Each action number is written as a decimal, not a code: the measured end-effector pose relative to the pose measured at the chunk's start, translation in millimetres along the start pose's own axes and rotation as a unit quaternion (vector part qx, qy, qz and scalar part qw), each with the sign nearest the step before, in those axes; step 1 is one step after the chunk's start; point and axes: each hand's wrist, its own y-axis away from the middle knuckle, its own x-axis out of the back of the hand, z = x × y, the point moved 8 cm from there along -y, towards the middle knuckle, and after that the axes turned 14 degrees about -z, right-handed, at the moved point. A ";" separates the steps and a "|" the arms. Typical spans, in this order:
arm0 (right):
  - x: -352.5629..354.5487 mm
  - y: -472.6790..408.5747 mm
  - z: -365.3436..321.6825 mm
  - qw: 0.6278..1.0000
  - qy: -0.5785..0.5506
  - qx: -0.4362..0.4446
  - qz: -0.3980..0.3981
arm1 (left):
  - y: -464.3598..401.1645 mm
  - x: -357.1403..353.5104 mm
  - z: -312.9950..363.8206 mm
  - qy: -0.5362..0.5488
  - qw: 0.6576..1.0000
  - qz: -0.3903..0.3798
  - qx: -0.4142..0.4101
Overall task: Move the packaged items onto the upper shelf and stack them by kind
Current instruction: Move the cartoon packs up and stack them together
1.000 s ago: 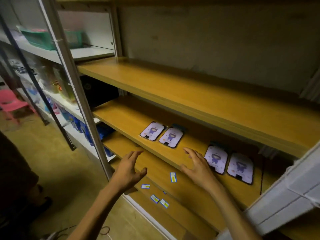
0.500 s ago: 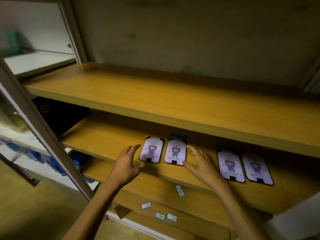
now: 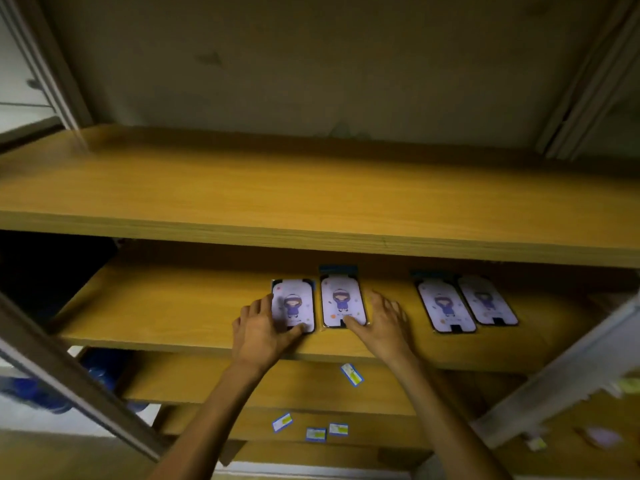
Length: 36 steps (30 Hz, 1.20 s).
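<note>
On the middle shelf (image 3: 156,313), four flat packs are lying face up in two pairs. The left hand (image 3: 258,329) is resting spread on the first pack (image 3: 294,301), thumb at its near edge, not gripping it. The right hand (image 3: 382,322) is lying open beside the second pack (image 3: 343,299), thumb touching its near corner. The other two packs (image 3: 445,306) (image 3: 486,301) are sitting well to the right. The upper shelf (image 3: 311,188) is showing bare wood. Small labels (image 3: 351,374) are lying on the lower shelves.
</note>
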 end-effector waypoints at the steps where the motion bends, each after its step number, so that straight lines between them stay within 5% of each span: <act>1: -3.0 -1.0 0.5 1.000 -0.003 -0.012 -0.001 | -1.5 -4.2 0.6 -0.007 1.000 -0.001 0.006; 9: -17.0 -7.8 -2.5 0.997 0.034 -0.053 0.035 | -8.8 -17.4 1.4 0.046 0.999 0.014 0.009; 24: -8.9 -13.1 24.9 0.978 -0.208 -0.034 -0.003 | -25.0 -17.6 -11.5 0.290 0.956 -0.038 -0.005; 36: -7.1 -15.6 27.7 0.993 0.000 -0.121 0.004 | -19.3 -9.3 -15.7 0.294 0.955 -0.012 -0.041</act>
